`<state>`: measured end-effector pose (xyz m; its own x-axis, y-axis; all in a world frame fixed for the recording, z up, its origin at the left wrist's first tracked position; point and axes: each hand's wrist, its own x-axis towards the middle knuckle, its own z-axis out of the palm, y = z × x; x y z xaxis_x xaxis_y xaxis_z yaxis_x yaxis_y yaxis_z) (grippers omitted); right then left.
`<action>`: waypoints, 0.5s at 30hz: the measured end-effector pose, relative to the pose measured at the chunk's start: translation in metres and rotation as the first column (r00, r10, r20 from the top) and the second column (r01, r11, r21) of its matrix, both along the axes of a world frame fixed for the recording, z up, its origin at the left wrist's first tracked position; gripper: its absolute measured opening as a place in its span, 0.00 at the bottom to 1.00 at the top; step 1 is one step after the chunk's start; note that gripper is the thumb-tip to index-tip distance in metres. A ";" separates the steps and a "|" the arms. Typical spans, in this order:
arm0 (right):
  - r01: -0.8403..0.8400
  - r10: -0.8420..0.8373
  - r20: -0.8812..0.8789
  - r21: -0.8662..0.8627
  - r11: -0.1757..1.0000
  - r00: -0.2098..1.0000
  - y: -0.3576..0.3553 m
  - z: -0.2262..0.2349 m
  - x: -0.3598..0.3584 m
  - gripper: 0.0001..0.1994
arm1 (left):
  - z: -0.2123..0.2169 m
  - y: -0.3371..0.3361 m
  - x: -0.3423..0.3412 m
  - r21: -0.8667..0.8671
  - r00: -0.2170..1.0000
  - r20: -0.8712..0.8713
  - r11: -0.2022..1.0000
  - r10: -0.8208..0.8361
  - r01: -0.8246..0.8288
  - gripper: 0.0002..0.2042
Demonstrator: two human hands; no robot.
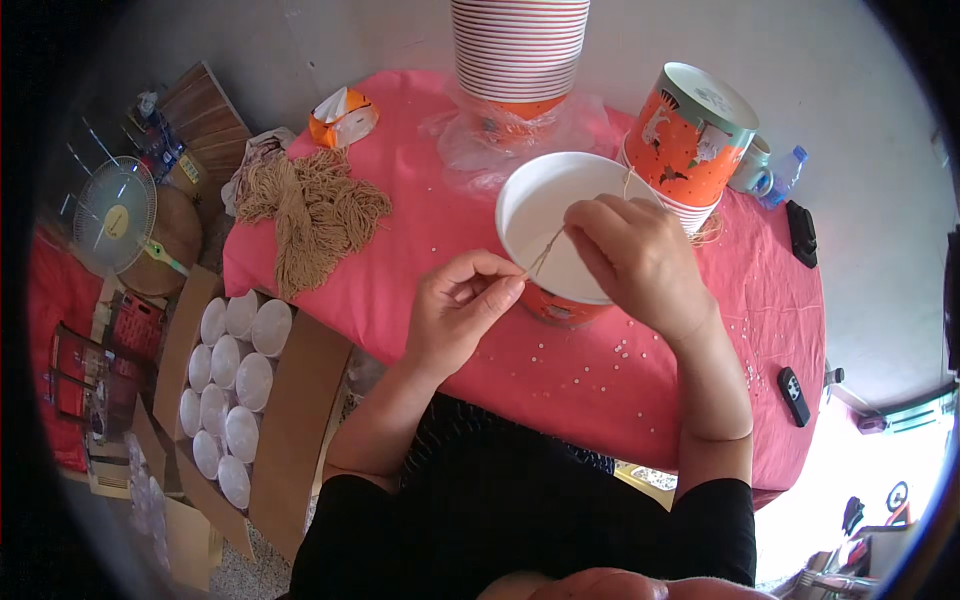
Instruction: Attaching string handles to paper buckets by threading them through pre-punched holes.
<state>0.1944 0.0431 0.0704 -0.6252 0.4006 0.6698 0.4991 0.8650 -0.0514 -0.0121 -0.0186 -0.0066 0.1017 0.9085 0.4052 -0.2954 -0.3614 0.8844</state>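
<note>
A tan paper bucket (525, 200), white inside and orange outside, stands on the table in front of me. Over its near rim, a thin beige cord (547, 252) stretches between my hands. My left hand (455, 310) pinches one part of it between thumb and forefinger, at the bucket's left front. Above the right side of the opening, my right hand (640, 260) is closed on the other part, its fingertips pointing down and left. A bit of cord also shows at the bucket's far right rim, above my right knuckles. My right hand hides part of the bucket's inside.
A tall bucket stack (520, 55) rises at the back, with an upturned orange bucket (690, 135) right of it. Bundled beige cords (315, 210) lie left on the pink tablecloth (400, 150). Small white discs are scattered nearby. A carton of white cups (235, 375) stands left; a remote (793, 396) lies right.
</note>
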 end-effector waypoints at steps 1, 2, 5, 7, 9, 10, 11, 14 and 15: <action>0.036 -0.036 0.004 0.018 0.999 0.999 0.000 0.003 0.002 0.06 | 0.000 0.002 -0.001 -0.020 1.000 0.008 1.000 -0.001 0.002 0.06; 0.029 -0.029 0.001 0.039 0.999 1.000 -0.001 0.005 0.004 0.05 | 0.001 0.003 -0.001 -0.020 1.000 0.008 1.000 -0.001 0.001 0.06; 0.021 -0.021 0.001 0.036 0.999 1.000 -0.007 0.012 0.004 0.06 | 0.009 0.006 -0.001 0.053 0.986 -0.013 0.984 0.169 -0.168 0.07; 0.010 -0.009 -0.009 0.081 0.997 1.000 -0.005 0.010 0.005 0.07 | 0.013 0.013 0.000 0.172 0.969 -0.083 0.961 0.232 -0.216 0.07; -0.005 0.007 -0.018 0.128 0.992 1.000 -0.004 0.010 0.005 0.08 | 0.018 0.017 0.004 0.293 0.941 -0.144 0.922 0.306 -0.255 0.07; -0.010 0.014 -0.034 0.126 0.992 0.999 -0.005 0.011 0.005 0.08 | 0.022 0.018 0.008 0.304 0.933 -0.174 0.918 0.316 -0.255 0.07; -0.015 0.022 -0.051 0.125 0.992 0.998 -0.005 0.011 0.004 0.08 | 0.025 0.019 0.012 0.316 0.923 -0.203 0.914 0.327 -0.255 0.06; -0.021 0.028 -0.057 0.116 0.993 0.998 -0.008 0.011 0.003 0.08 | 0.033 0.021 0.021 0.359 0.893 -0.255 0.894 0.370 -0.268 0.06; -0.022 0.029 -0.056 0.116 0.993 0.998 -0.008 0.011 0.003 0.08 | 0.034 0.021 0.022 0.362 0.886 -0.284 0.897 0.366 -0.254 0.06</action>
